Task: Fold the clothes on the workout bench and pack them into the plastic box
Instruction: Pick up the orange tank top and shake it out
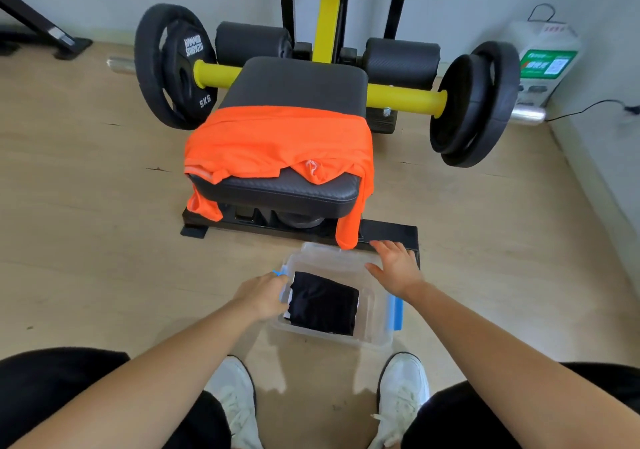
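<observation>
I see my left hand [263,294] curled over the left rim of the clear plastic box [377,331] on the wooden floor, and my right hand [394,268] spread flat on its far corner. A black garment [323,305], folded square, lies inside; a smooth orange shirt [277,140] drapes unfolded across the padded desk [294,81].

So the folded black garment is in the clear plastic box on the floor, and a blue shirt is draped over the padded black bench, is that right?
Not quite: the head view shows an orange shirt draped over the padded black bench, not a blue one. The rest holds: the folded black garment lies in the clear plastic box on the floor.
</observation>
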Demonstrator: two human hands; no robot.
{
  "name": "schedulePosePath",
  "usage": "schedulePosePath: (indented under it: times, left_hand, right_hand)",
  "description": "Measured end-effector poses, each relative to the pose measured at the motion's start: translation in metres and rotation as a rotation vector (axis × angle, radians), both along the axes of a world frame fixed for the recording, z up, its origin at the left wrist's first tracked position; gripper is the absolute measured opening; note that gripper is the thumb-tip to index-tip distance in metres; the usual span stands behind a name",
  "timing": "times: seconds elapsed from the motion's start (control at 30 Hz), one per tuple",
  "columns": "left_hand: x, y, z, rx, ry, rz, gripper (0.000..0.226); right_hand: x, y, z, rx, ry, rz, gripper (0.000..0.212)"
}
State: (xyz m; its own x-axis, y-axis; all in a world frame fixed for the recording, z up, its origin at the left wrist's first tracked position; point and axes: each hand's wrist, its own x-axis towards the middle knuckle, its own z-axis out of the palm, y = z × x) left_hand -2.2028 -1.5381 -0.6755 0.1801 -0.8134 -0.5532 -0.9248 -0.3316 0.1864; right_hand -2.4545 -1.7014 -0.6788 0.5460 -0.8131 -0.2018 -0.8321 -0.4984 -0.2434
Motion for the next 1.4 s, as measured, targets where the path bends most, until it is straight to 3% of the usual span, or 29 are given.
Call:
schedulePosePath:
  times: [0.33, 0.43, 0.57, 0.67, 0.8, 0.97, 1.17, 1.3, 1.4]
  left_hand:
    - [-0.039, -0.005, 0.165, -0.698, 0.192, -0.153, 0.040]
    - [-0.032, -0.010, 0.203, -0.973, 0.205, -0.124, 0.036]
    - [-0.001, -0.023, 0.223, -1.145, 0.143, -0.029, 0.035]
    - [0.029, -0.029, 0.221, -1.142, -0.023, -0.031, 0.040]
    - [0.061, -0.028, 0.213, -0.995, -0.114, 0.012, 0.045]
    - [0.073, -0.027, 0.221, -1.070, -0.075, -0.002, 0.008]
    - [0.060, -0.022, 0.240, -1.003, 0.403, 0.288, 0.012]
    - [0.048, -0.015, 0.251, -0.896, 0.770, 0.293, 0.015]
    - [0.045, -0.014, 0.248, -0.951, 0.898, 0.421, 0.015]
  right_hand:
    - [0.034, -0.009, 0.141, -0.082, -0.648, -0.051, 0.036]
    - [0.048, -0.003, 0.171, -0.104, -0.764, -0.050, 0.032]
    - [0.063, 0.003, 0.195, -0.113, -0.846, -0.001, 0.039]
    - [0.072, 0.003, 0.196, -0.189, -0.795, 0.087, 0.035]
    - [0.080, 0.005, 0.192, -0.248, -0.749, 0.089, 0.020]
    - [0.074, -0.002, 0.200, -0.178, -0.840, 0.048, 0.011]
    - [0.059, -0.002, 0.220, 0.058, -1.115, -0.125, 0.015]
    - [0.045, -0.002, 0.230, 0.072, -1.116, -0.168, 0.015]
    - [0.038, -0.005, 0.229, 0.055, -1.118, -0.221, 0.018]
